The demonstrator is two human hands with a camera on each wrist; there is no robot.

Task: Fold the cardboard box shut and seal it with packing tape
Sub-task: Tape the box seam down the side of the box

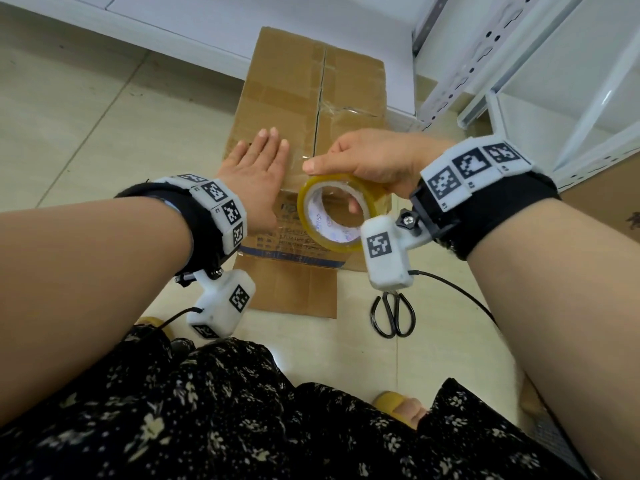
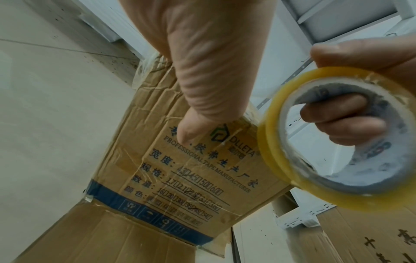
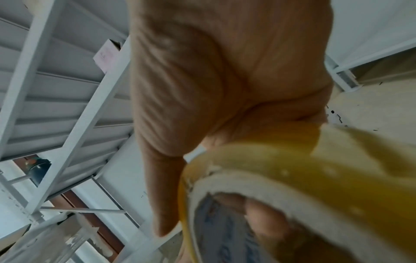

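A brown cardboard box (image 1: 287, 98) stands on the floor with its top flaps folded together along a centre seam. My left hand (image 1: 258, 164) lies flat on the left flap, fingers straight. My right hand (image 1: 367, 164) grips a roll of yellowish clear packing tape (image 1: 332, 213) just above the box's near edge, thumb on the rim and fingers through the core. A clear strip runs from the roll onto the box top. The left wrist view shows the printed box side (image 2: 191, 178) and the tape roll (image 2: 337, 142). In the right wrist view the roll (image 3: 292, 178) fills the lower right.
Black scissors (image 1: 393, 315) lie on the tiled floor to the right of the box's near flap (image 1: 294, 292). White metal shelving (image 1: 519, 64) stands at the right, a white wall base behind. More cardboard (image 2: 371, 236) sits at the far right. My patterned clothing and sandalled foot (image 1: 398, 407) are below.
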